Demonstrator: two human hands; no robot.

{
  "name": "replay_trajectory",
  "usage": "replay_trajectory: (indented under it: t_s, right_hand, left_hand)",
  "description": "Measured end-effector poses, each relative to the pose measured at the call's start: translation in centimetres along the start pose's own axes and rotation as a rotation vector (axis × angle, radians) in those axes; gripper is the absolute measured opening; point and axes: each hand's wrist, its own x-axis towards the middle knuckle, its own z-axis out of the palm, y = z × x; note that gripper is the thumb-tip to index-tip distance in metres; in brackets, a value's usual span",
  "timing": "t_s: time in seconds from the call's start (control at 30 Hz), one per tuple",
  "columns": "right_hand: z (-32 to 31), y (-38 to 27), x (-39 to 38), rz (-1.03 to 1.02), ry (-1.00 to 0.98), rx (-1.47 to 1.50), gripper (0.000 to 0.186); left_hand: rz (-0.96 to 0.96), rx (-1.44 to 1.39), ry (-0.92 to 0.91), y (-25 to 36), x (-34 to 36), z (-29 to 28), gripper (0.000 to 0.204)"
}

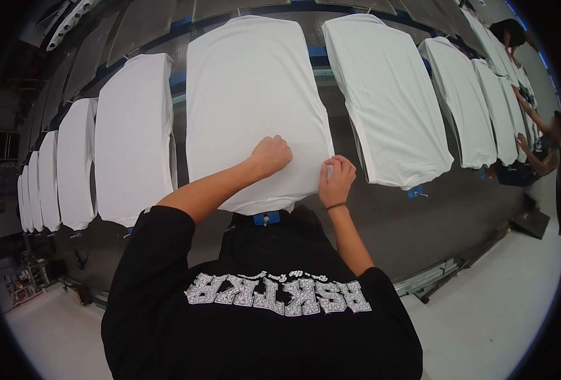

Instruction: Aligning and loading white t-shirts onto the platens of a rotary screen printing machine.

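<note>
A white T-shirt (249,82) is stretched over a long board directly in front of me, its surface mostly smooth. My left hand (271,156) is curled into a fist over the lower middle of this shirt. No bunched cloth shows around that fist. At the shirt's right edge, near its lower corner, my right hand (338,180) has its fingers bent and pinched on the fabric. A dark band circles the right wrist. Below the hem, a blue bracket (266,219) with a metal knob sticks out toward me.
More white shirts on boards flank mine, one close on the left (135,133) and one close on the right (388,101), with several others beyond. Bare dark boards (144,28) stand at the back. On the far right, another person (540,149) reaches toward the shirts.
</note>
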Motion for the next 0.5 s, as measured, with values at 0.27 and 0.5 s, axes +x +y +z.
replay_trajectory:
  t_s: [0.27,0.5]
  right_hand:
    - [2.8,0.8,0.7,0.142,0.009,0.003,0.031]
    - [3.2,1.3,0.8,0.234,-0.070,0.115,0.038]
  left_hand:
    - [-0.344,-0.468,0.170,0.7,-8.7,1.6,0.015]
    - [-0.707,-0.581,-0.432,6.2,-27.6,7.8,0.022]
